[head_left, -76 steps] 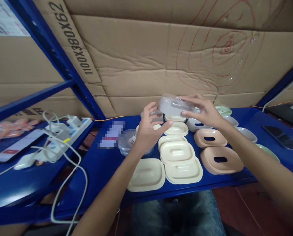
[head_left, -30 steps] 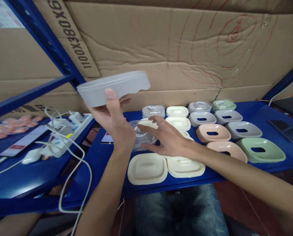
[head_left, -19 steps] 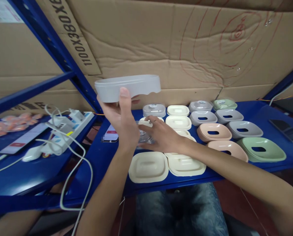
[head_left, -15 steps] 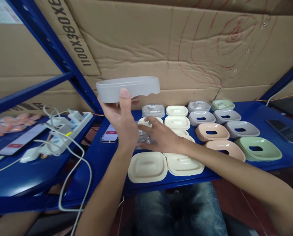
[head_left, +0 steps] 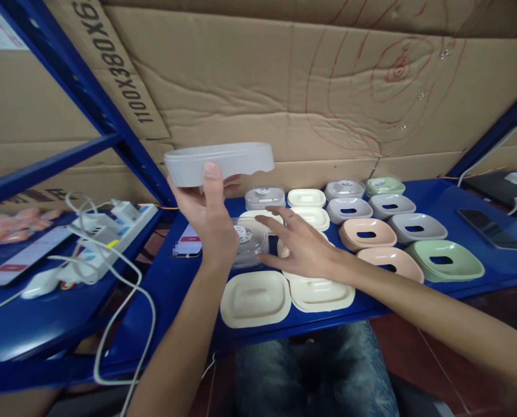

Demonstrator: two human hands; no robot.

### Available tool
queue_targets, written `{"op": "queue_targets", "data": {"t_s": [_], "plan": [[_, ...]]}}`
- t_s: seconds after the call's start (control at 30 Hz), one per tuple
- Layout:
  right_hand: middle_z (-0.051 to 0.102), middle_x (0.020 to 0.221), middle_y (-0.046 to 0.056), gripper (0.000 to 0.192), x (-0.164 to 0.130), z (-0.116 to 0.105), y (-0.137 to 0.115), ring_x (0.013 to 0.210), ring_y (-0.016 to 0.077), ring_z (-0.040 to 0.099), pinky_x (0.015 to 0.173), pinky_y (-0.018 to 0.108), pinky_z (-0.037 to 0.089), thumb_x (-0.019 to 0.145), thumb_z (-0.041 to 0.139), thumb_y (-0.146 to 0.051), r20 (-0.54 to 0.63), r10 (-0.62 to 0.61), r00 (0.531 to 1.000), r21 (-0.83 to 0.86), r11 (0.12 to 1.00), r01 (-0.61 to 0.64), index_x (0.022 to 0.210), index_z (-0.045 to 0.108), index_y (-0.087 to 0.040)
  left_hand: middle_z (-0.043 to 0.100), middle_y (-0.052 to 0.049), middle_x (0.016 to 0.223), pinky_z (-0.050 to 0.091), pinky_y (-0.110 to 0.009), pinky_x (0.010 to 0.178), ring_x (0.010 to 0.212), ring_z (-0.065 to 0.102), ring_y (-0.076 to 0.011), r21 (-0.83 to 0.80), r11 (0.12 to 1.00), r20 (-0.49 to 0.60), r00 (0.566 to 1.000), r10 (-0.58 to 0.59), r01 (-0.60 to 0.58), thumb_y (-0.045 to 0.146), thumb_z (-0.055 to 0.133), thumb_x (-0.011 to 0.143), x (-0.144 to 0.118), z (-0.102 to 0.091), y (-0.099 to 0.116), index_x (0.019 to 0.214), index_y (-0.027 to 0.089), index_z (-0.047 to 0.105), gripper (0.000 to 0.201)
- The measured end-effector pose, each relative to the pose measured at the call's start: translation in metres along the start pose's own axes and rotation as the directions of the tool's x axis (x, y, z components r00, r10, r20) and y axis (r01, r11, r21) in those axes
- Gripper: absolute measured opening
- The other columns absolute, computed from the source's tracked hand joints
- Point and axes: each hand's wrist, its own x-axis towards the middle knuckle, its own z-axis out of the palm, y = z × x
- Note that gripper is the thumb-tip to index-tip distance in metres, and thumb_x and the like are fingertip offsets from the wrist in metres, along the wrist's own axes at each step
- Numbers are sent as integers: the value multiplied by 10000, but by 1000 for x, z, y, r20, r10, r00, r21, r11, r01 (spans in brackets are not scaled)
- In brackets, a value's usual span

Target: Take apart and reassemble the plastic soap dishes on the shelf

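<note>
My left hand (head_left: pixel 208 208) holds up a grey oval plastic shell (head_left: pixel 221 161), thumb on its near side and fingers under it. It is tilted slightly, with a notch in its lower right rim. My right hand (head_left: pixel 299 240) is open, fingers spread, above the cream trays and just right of a clear plastic cover (head_left: pixel 250 248) with a round sticker. The cover appears to sit on a cream tray, partly hidden by my left wrist. In front lie a cream tray (head_left: pixel 256 298) and another cream tray (head_left: pixel 323 294); more cream pieces are partly hidden under my right hand.
Peach shells (head_left: pixel 368 233), grey shells (head_left: pixel 418 226) and a green shell (head_left: pixel 446 259) stand to the right, each with a slot. A dark phone (head_left: pixel 490 229) lies beyond them. Left are a power strip (head_left: pixel 104 246) and a looping white cable (head_left: pixel 147 313). Cardboard (head_left: pixel 249 75) walls the back.
My right hand has let go of the clear cover and drawn off to the right, its fingers opening. My left hand keeps the grey shell up. The whole view has shifted slightly.
</note>
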Motion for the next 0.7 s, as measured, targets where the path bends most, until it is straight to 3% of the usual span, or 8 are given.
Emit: {"op": "queue_targets", "data": {"t_s": [0.07, 0.13, 0.2, 0.27, 0.37, 0.57, 0.63, 0.7], "plan": [[749, 1213, 170, 329, -8, -23, 1, 1172, 340, 713, 1039, 518, 582, 1050, 675, -472, -146, 38, 989, 2, 999, -39, 1208, 744, -192, 725, 12, 1138, 619, -355, 788, 890, 759, -188, -33, 999, -33, 999, -21, 20, 605, 850, 870, -2, 3, 2, 1189, 319, 551, 523], [733, 979, 97, 226, -15, -48, 3, 992, 299, 711, 973, 493, 581, 1056, 650, -447, -326, 92, 941, 2, 995, -96, 1026, 729, -237, 734, 3, 1112, 629, -357, 786, 876, 757, -194, -53, 997, -8, 998, -62, 62, 627, 846, 870, -6, 6, 3, 1164, 310, 565, 516], [732, 1080, 106, 260, -18, -71, 7, 1058, 321, 695, 1015, 519, 562, 1016, 709, -490, -438, 120, 891, -8, 990, -137, 1125, 726, -255, 743, -12, 1121, 647, -386, 846, 941, 762, -217, -56, 991, 98, 988, -116, 122, 632, 857, 867, -13, 8, 3, 1147, 312, 606, 493], [694, 1361, 135, 535, -19, -86, 11, 1255, 367, 654, 1107, 555, 529, 961, 777, -561, -397, 119, 910, -8, 991, -133, 1398, 665, -275, 748, -37, 1178, 645, -423, 962, 1064, 760, -244, -53, 982, 252, 954, -161, 179, 600, 901, 844, -24, 9, 0, 1184, 304, 648, 517], [584, 1605, 135, 836, -19, -94, 18, 1426, 386, 584, 1171, 555, 502, 951, 780, -638, -191, 72, 979, 58, 996, -61, 1656, 479, -306, 746, -71, 1278, 616, -455, 1077, 1203, 747, -281, -37, 955, 480, 844, -240, 293, 535, 971, 789, -39, 10, -4, 1289, 280, 651, 646], [671, 1439, 119, 692, -40, -104, 39, 1274, 331, 660, 1076, 510, 561, 1011, 730, -623, -3, 72, 997, 80, 994, -71, 1629, 583, -350, 616, -140, 1576, 620, -514, 1110, 1338, 708, -349, 95, 897, 758, 552, -347, 432, 548, 982, 784, -46, 8, -4, 1465, 316, 552, 838], [671, 1437, 127, 709, -58, -124, 59, 1258, 344, 665, 1073, 530, 554, 997, 751, -614, -20, 108, 994, -25, 994, -109, 1640, 582, -367, 514, -156, 1684, 622, -524, 1114, 1353, 703, -358, 127, 896, 790, 502, -351, 426, 534, 991, 779, -44, 6, -4, 1526, 347, 518, 904], [675, 1460, 177, 753, -81, -154, 92, 1230, 357, 682, 1058, 529, 540, 976, 790, -584, -77, 130, 989, -165, 976, -141, 1648, 589, -310, 488, -159, 1706, 628, -514, 1100, 1341, 713, -356, 157, 903, 787, 501, -359, 401, 527, 967, 819, -42, 5, -4, 1533, 353, 538, 850]]}}
